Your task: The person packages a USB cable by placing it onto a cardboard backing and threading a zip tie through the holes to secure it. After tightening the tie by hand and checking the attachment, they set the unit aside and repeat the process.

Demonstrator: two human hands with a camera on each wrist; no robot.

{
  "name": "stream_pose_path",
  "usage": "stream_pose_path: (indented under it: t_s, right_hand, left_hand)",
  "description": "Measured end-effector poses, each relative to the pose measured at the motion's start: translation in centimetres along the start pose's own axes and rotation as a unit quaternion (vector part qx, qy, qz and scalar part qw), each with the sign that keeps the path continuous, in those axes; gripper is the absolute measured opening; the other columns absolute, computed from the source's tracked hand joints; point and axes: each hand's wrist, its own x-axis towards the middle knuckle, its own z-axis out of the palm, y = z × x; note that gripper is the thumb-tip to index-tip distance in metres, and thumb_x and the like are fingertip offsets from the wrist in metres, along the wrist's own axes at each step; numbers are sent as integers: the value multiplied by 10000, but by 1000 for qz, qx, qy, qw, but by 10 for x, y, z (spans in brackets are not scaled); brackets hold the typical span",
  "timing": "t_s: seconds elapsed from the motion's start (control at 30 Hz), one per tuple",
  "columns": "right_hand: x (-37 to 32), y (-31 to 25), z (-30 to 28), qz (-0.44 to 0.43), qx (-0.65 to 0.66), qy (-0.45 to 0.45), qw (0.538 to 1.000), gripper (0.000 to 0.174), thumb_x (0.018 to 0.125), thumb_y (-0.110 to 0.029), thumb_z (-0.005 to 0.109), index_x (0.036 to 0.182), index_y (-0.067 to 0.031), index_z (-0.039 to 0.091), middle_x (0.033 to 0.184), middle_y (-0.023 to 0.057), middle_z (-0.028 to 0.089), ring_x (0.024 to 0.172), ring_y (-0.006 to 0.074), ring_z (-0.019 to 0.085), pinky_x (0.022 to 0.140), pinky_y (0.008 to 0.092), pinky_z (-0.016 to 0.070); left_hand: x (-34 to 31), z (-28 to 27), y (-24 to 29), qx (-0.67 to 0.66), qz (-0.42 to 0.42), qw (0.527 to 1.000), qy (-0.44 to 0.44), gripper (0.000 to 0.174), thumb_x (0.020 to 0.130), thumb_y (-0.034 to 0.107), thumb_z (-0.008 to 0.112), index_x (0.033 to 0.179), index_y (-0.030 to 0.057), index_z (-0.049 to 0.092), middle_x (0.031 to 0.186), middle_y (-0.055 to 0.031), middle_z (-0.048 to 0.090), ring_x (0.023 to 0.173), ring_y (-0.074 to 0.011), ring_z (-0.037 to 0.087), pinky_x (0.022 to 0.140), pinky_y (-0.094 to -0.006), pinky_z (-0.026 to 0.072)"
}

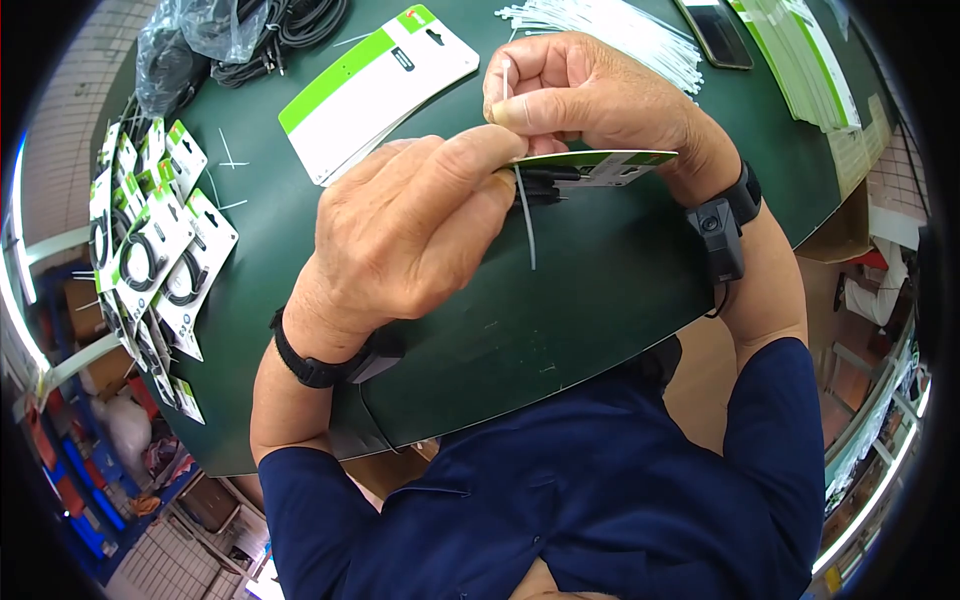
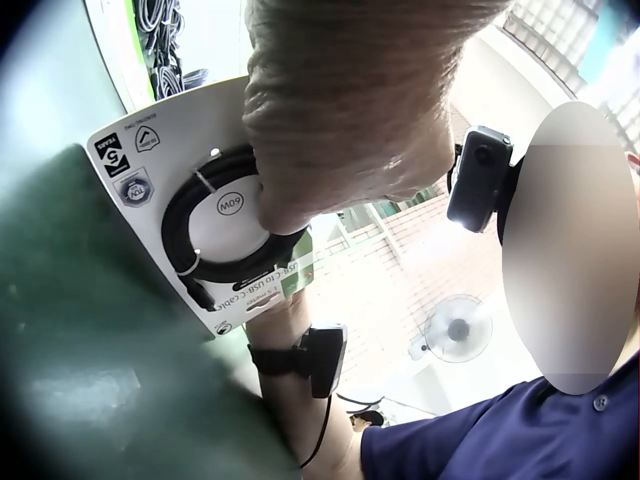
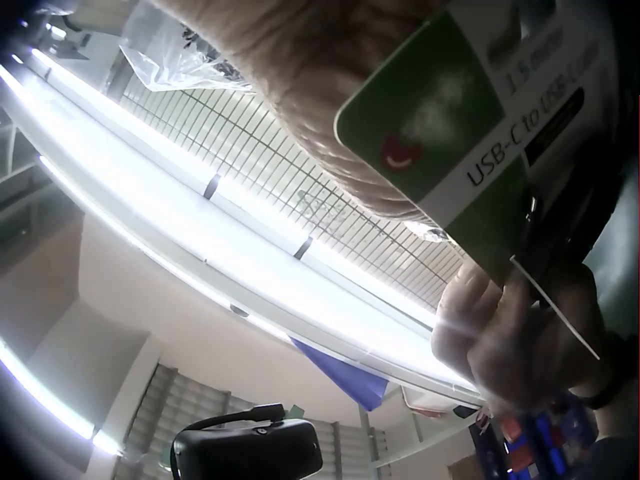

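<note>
Held on edge above the green table [image 1: 470, 370] is a green-and-white cable card [image 1: 622, 168]. Its printing reads USB-C to USB-C cable, and a coiled black cable [image 2: 177, 225] lies against its face in the left wrist view. My left hand [image 1: 405, 225] grips the card's left end between thumb and fingers. From beside those fingertips a thin white cable tie [image 1: 529, 235] hangs down. With thumb and forefinger my right hand [image 1: 605, 92] pinches a white tie length above the card's edge. Part of the coil is hidden behind the left hand in the left wrist view.
Flat cards [image 1: 375, 95] lie behind the left hand. Finished cable cards [image 1: 190, 270] pile up at left. At the back are black cables [image 1: 310, 25], loose white cable ties [image 1: 630, 40], a phone [image 1: 716, 32] and a card stack [image 1: 800, 65]. Tie scraps [image 1: 233, 163] lie near the pile.
</note>
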Motion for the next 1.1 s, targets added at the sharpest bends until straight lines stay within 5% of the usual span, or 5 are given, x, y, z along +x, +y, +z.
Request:
stream_pose_path:
  t_s: [0.5, 0.77, 0.87, 1.0, 1.1]
  right_hand:
    - [1, 1, -6, 8, -56, -72, 996, 176, 1013, -207, 691, 994, -32, 695, 855, -25, 644, 740, 31, 573, 672, 181, 465]
    - [-1, -5, -8, 61, -38, 25, 997, 232, 971, -215, 708, 1097, -21, 727, 948, 32, 743, 810, 81, 666, 750, 236, 536]
    - [-4, -17, -16, 5, -162, 173, 971, 213, 1012, -183, 687, 1141, -15, 707, 973, 28, 732, 833, 60, 654, 756, 209, 538]
    - [-12, -23, -32, -73, -131, 249, 957, 218, 998, -162, 708, 1153, -9, 718, 1004, 37, 745, 872, 80, 676, 804, 222, 551]
    - [-13, -30, -4, -135, -286, 202, 927, 215, 966, -139, 736, 1133, -4, 729, 1000, 49, 752, 896, 121, 694, 823, 246, 551]
  left_hand:
    - [0, -6, 2, -63, -43, 996, -51, 230, 684, -6, 810, 879, 16, 690, 985, -117, 742, 787, -227, 724, 640, -315, 570]
    - [1, -7, -2, -151, -154, 976, 8, 237, 666, -82, 758, 863, 24, 680, 912, -110, 738, 780, -243, 728, 668, -307, 577]
    - [-4, -6, -7, -186, -228, 956, -4, 193, 698, -34, 733, 879, 27, 702, 921, -89, 740, 797, -265, 733, 690, -335, 584]
    - [-11, -4, -8, -220, -321, 921, 6, 173, 727, -21, 722, 900, -6, 712, 874, -110, 737, 787, -258, 729, 747, -334, 582]
    - [-13, -7, -8, -268, -403, 874, -39, 202, 750, -77, 693, 944, -23, 712, 952, -77, 742, 894, -168, 711, 855, -283, 567]
